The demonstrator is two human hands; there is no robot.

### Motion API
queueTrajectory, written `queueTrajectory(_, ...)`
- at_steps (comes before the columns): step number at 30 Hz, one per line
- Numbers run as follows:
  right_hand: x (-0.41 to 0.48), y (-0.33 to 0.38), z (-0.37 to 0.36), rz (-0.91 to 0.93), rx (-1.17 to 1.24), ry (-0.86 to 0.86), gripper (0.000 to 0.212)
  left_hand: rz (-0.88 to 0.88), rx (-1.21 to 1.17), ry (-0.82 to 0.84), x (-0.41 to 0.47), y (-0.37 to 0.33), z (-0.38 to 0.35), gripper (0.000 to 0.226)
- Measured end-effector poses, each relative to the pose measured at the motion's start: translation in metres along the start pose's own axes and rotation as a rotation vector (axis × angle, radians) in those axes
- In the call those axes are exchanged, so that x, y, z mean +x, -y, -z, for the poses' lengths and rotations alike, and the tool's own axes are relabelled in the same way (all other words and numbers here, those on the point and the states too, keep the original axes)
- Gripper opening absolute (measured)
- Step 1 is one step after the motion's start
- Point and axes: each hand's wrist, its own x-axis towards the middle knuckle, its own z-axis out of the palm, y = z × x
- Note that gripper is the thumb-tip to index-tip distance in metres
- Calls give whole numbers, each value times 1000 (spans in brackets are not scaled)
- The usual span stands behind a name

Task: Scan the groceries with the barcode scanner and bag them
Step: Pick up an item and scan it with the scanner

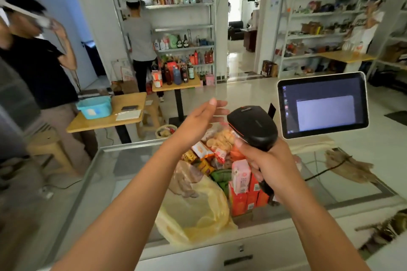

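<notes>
My right hand (272,161) grips the handle of the black barcode scanner (253,126), fingers curled tight round it, index finger up near the trigger. The scanner head sits above my fist, raised over the pile and tipped toward my left side. My left hand (201,117) hangs in the air just left of the scanner head, fingers straight and close together, thumb apart, holding nothing and not touching the scanner.

The groceries sit in 1 heap on the glass counter (105,174), right under both hands. On top is a clear bag of round crackers (220,139), partly hidden by the scanner. Below it is a pink carton (241,175), standing on a row of orange boxes (241,201). A green packet (220,177) is wedged left of the boxes, with small orange and yellow wrapped snacks (201,152) above it. The yellow plastic bag (198,211) lies crumpled at the near left of the heap, touching it, mouth loose. I cannot tell whether anything is inside.

A white-framed screen (322,104) stands on the counter's far right, lit, with a grey window showing. A brown cloth-like bundle (348,165) lies to the right on the glass. Beyond the counter is a wooden table (105,122) with a blue basin (94,106). 3 people stand near stocked shelves (182,26).
</notes>
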Motion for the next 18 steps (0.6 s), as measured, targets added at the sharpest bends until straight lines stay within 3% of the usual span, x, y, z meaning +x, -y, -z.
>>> queueTrajectory(7, -29, -30, -8, -142, 12, 21, 16, 67, 8, 5, -30, 38, 15, 48)
queueTrajectory(16, -30, -52, 7, -237, 71, 5, 21, 119, 38, 77, -25, 83, -28, 28)
queueTrajectory(18, -22, -57, 16, -242, 64, -3, 20, 132, 31, 91, -16, 93, -42, 35)
